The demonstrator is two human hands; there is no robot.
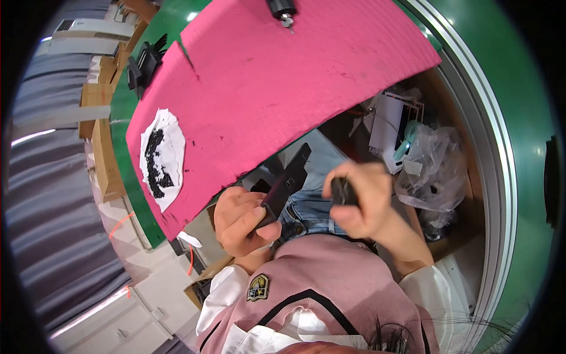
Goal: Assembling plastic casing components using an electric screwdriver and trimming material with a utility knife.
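My left hand [242,221] is closed around one end of a flat black stepped part [287,184] with a small hole in it. The part slants up and to the right, over my lap at the near edge of the pink mat [265,82]. To its right, my right hand [371,200] is slightly blurred and wraps round a dark, short, handle-like object [343,192]. Most of that object is hidden in the fingers, so its kind is unclear. The two hands are apart, and the objects in them do not touch.
On the mat's left lies a white sheet [177,144] with black scraps [154,171]. Black slotted parts [143,68] stand at the far left edge. A black tool with a metal chuck [286,17] lies at the top. Clear plastic bags [433,171] fill a space at right.
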